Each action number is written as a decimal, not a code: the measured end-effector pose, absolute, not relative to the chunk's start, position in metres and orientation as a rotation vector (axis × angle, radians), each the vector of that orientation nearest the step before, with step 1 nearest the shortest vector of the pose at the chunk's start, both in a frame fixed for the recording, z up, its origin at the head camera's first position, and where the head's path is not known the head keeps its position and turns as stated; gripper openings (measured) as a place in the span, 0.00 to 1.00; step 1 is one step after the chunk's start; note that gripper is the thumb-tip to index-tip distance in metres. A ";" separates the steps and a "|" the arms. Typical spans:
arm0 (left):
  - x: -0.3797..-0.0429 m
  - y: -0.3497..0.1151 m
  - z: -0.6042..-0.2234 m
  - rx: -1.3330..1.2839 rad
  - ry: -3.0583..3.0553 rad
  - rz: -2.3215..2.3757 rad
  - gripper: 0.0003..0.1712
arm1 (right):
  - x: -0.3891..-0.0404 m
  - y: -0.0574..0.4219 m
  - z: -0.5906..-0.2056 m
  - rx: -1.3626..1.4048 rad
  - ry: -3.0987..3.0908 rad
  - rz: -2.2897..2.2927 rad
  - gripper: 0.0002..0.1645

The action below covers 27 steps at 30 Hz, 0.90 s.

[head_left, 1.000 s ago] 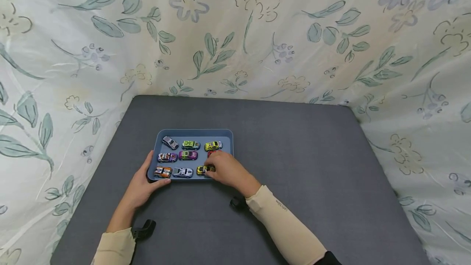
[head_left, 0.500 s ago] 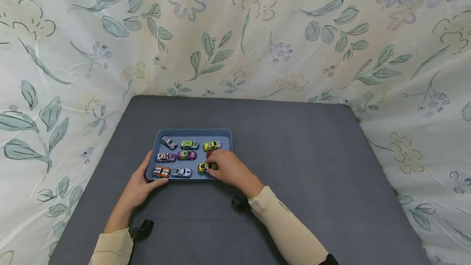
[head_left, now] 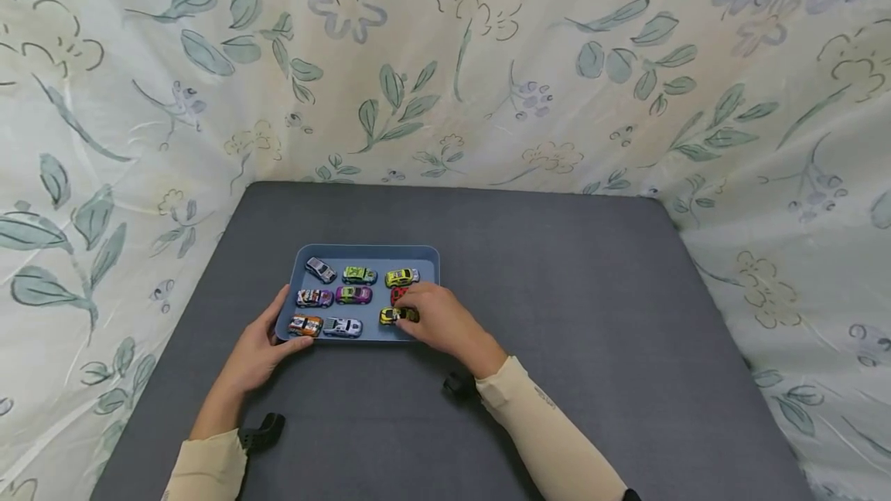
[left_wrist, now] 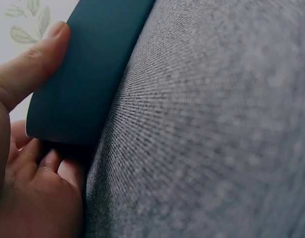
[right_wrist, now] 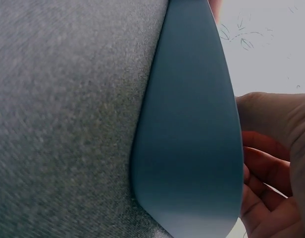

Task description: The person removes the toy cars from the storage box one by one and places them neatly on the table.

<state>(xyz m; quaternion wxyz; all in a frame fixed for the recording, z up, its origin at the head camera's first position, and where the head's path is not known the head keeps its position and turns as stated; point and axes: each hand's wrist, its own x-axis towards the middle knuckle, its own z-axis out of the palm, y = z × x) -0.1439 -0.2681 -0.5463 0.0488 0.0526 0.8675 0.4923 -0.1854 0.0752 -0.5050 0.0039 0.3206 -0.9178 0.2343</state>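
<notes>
A shallow blue tray [head_left: 371, 328] holds several small toy cars in loose rows. My left hand [head_left: 259, 352] grips its front left corner. In the left wrist view the thumb lies against the tray's wall [left_wrist: 85, 74] and the other fingers bend around its end. Over the front right part of the tray, my right hand [head_left: 448, 322] pinches a yellow and black toy car [head_left: 391, 315]. Just behind it a red toy car [head_left: 397, 294] is partly covered by that hand. The tray's outer wall [right_wrist: 189, 124] hides the cars from the right wrist view.
Elsewhere in the tray are a silver car [head_left: 321, 270], a green one [head_left: 360, 275], a yellow one [head_left: 402, 277], a purple one [head_left: 353, 294] and others. The tray lies on a grey cloth-covered table [head_left: 557, 315]. A floral curtain [head_left: 487, 60] hangs behind.
My right hand has shifted the yellow and black toy car a little to the right and back, away from the silver-white car beside it. The left hand keeps its hold on the tray.
</notes>
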 end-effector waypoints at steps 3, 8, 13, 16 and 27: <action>-0.144 -0.268 -0.548 0.172 2.641 1.506 0.63 | -0.184 0.078 -0.505 0.986 -2.885 0.744 0.13; -0.143 -0.267 -0.548 0.181 2.640 1.507 0.63 | -0.184 0.081 -0.505 0.975 -2.878 0.737 0.14; -0.141 -0.267 -0.549 0.175 2.628 1.546 0.64 | -0.183 0.083 -0.504 0.979 -2.874 0.724 0.14; -0.141 -0.267 -0.550 0.176 2.612 1.594 0.64 | -0.182 0.084 -0.505 0.981 -2.858 0.716 0.15; -0.140 -0.270 -0.555 0.149 2.599 1.606 0.66 | -0.179 0.092 -0.505 0.947 -2.818 0.747 0.14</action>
